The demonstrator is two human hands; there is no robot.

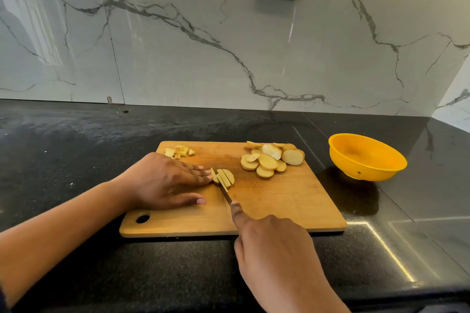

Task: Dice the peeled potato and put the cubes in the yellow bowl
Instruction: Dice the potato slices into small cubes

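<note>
In the head view, the left hand (162, 180) is lying flat, fingers straight, steadying one potato slice (225, 176) near the middle of the cutting board (279, 206), while the right hand (274, 256) is gripping the knife (225, 193) and cutting that slice into strips. A few cubes (179, 152) are sitting at the board's far left corner, and a pile of uncut slices (269, 162) is waiting at its far right. The yellow bowl (366, 170) is standing on the tabletop (76, 134) just right of the board, showing no potato inside, so I judge most dicing and all transferring are remaining.
</note>
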